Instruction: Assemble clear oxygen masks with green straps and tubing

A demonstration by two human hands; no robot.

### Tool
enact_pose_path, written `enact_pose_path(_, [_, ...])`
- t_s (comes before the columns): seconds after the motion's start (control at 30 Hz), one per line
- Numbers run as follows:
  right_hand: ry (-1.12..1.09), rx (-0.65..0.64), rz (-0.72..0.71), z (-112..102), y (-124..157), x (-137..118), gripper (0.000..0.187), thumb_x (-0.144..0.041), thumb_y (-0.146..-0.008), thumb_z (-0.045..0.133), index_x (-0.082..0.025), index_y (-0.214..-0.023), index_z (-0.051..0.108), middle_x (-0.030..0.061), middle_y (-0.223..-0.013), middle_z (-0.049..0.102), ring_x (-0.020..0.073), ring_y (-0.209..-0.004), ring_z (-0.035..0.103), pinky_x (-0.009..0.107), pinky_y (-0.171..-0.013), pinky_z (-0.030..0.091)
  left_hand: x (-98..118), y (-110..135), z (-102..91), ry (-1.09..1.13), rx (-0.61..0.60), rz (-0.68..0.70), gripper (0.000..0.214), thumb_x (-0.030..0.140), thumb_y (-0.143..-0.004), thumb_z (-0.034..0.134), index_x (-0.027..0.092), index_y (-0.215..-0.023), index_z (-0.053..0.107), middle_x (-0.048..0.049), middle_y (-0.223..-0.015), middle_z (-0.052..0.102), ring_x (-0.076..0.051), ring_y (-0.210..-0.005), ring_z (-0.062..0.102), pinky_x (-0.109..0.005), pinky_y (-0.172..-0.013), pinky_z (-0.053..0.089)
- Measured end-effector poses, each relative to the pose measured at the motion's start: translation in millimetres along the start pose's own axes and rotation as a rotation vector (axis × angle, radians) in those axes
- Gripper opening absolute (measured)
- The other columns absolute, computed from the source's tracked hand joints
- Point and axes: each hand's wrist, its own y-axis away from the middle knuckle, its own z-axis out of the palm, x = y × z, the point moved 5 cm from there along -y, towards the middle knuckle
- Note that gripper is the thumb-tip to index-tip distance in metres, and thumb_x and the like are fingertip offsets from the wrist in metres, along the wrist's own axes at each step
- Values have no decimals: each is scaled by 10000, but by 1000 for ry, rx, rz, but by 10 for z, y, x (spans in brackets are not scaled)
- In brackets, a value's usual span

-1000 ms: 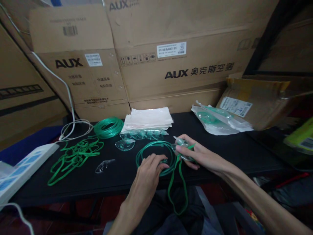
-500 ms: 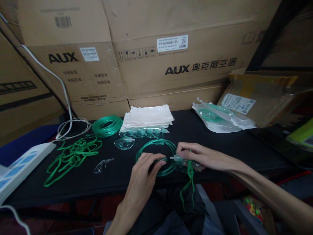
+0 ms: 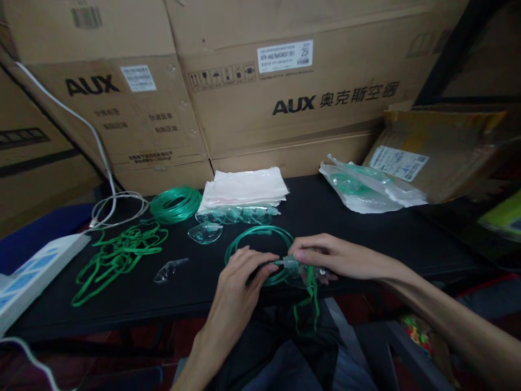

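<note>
In the head view my left hand (image 3: 244, 277) pinches the end of a coiled green tube (image 3: 260, 230) near the table's front edge. My right hand (image 3: 325, 255) grips a clear oxygen mask (image 3: 296, 274) by its connector side. The mask's pale nozzle meets the tube end at my left fingertips; how far one sits in the other is hidden. A green elastic strap (image 3: 313, 304) dangles from the mask below my right hand. Just behind the coil lie a loose clear mask (image 3: 205, 232) and a row of several more masks (image 3: 240, 214).
White packets (image 3: 246, 184) lie behind the masks. Left are a green tubing coil (image 3: 175, 205), tangled green straps (image 3: 122, 250), a small clear plastic piece (image 3: 170, 270) and a power strip (image 3: 40, 274). Bagged masks (image 3: 362, 187) and a carton (image 3: 439, 146) stand right. Large boxes (image 3: 228, 125) wall the back.
My right hand has brought the mask leftward, closing the gap between its nozzle and the tube end in my left hand. The view has tipped slightly downward.
</note>
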Motion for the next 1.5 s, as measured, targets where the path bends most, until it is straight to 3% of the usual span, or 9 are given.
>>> enact_pose_path(0.2, [7, 15, 20, 6, -21, 44, 481, -622, -986, 472, -172, -869, 592, -39, -713, 461, 95, -580, 490, 200, -507, 399, 15, 1, -6, -30, 42, 11, 80, 194, -951, 660, 226, -1018, 687, 31, -980, 770, -137, -924, 717, -394, -1142, 456])
enact_pose_path(0.4, [157, 69, -31, 36, 16, -86, 384, -533, -909, 658, -172, -1015, 731, -11, -798, 599, 118, -682, 472, 228, -593, 372, 26, 7, -18, -31, 35, 34, 84, 206, -964, 642, 228, -1036, 679, 24, -981, 773, -147, -918, 728, -407, -1120, 483])
enact_pose_path(0.5, [167, 100, -50, 34, -4, -72, 335, -487, -911, 658, -173, -1005, 727, -7, -821, 610, 134, -723, 481, 241, -632, 381, 39, 10, -23, -40, 32, 40, 79, 216, -962, 646, 229, -1031, 681, 17, -984, 774, -161, -951, 727, -400, -1093, 501])
enact_pose_path(0.7, [169, 130, -76, 47, -74, -17, 205, -367, -904, 649, -169, -918, 700, -20, -769, 573, 128, -699, 451, 242, -627, 356, 47, 17, -34, -34, 52, 62, 107, 189, -920, 700, 218, -1022, 684, 8, -957, 770, -171, -938, 721, -399, -1067, 511])
enact_pose_path(1.13, [182, 195, -168, 97, -79, -51, 139, -279, -859, 678, -143, -840, 700, -43, -685, 538, 101, -636, 427, 215, -564, 329, 37, 48, -23, -22, 20, 116, 80, 185, -965, 638, 200, -1018, 695, 3, -901, 746, -133, -814, 686, -383, -1064, 480])
enact_pose_path(1.5, [47, 156, -134, 113, -170, -12, 255, -390, -892, 670, -143, -835, 700, -32, -687, 531, 114, -654, 426, 229, -578, 329, 55, 26, -47, 2, 47, 108, 90, 182, -917, 712, 204, -996, 674, -3, -905, 748, -157, -861, 672, -321, -887, 501])
